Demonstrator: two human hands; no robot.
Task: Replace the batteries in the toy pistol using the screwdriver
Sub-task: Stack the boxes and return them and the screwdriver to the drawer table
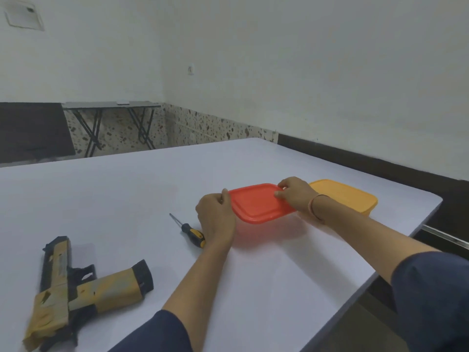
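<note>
A tan and black toy pistol point(76, 290) lies on its side at the near left of the white table point(127, 194). A small screwdriver point(189, 230) with a black and yellow handle lies in the middle, just left of my left hand. A red lidded plastic box point(258, 204) is held slightly above the table between both hands. My left hand point(215, 217) grips its left edge. My right hand point(295, 193) grips its far right corner, fingers curled over the lid's rim. What the box holds is hidden.
A yellow lidded plastic box point(347, 195) stands right behind the red one, near the table's right edge. A folding table point(111, 105) stands against the far wall. The table's right edge runs diagonally beside my right arm.
</note>
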